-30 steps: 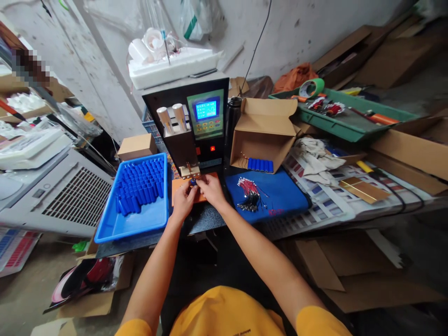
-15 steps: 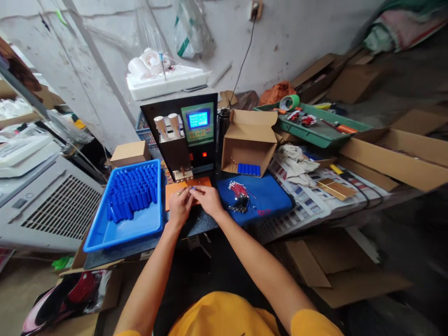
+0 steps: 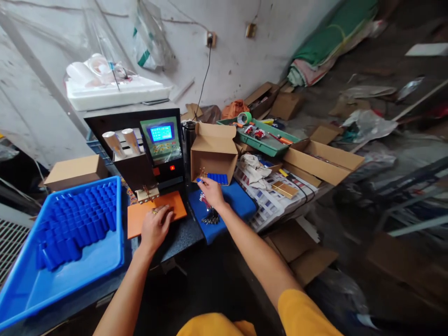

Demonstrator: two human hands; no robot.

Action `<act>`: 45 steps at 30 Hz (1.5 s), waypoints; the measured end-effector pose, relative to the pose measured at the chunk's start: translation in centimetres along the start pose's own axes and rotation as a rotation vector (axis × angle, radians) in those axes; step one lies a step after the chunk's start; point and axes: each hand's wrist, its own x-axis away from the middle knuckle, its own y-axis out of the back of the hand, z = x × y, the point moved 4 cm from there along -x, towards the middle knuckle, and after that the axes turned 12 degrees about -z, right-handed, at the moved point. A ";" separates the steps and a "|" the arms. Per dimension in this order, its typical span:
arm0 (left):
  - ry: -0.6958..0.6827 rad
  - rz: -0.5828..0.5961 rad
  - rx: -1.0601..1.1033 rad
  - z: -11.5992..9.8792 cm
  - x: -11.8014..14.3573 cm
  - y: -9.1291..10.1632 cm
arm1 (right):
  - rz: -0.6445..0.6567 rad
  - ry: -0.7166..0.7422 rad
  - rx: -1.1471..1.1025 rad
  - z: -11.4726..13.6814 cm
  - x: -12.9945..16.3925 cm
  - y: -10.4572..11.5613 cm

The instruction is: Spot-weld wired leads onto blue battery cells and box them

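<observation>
Blue cells (image 3: pixel 217 178) lie in a row at the mouth of the cardboard box (image 3: pixel 213 151), just beyond the right hand (image 3: pixel 211 191), whose pinched fingertips carry a small blue piece toward them; the left hand (image 3: pixel 156 226) rests flat, holding nothing, on the orange plate (image 3: pixel 140 219), farther off.

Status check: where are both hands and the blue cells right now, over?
Left hand flat on orange plate, empty. Right hand at row of blue cells in open cardboard box; grip unclear. Red wire bundle beneath wrist.
</observation>
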 end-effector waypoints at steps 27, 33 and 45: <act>-0.080 0.024 -0.065 -0.8 0.1 -0.3 | 0.559 0.606 0.930 -2.7 -5.9 -0.9; -0.062 0.020 -0.064 -0.8 0.1 -0.3 | 0.556 0.580 0.892 -3.4 -6.6 -0.7; -0.019 0.021 -0.036 -0.7 0.1 0.0 | 0.382 0.407 0.641 -3.6 -6.2 1.3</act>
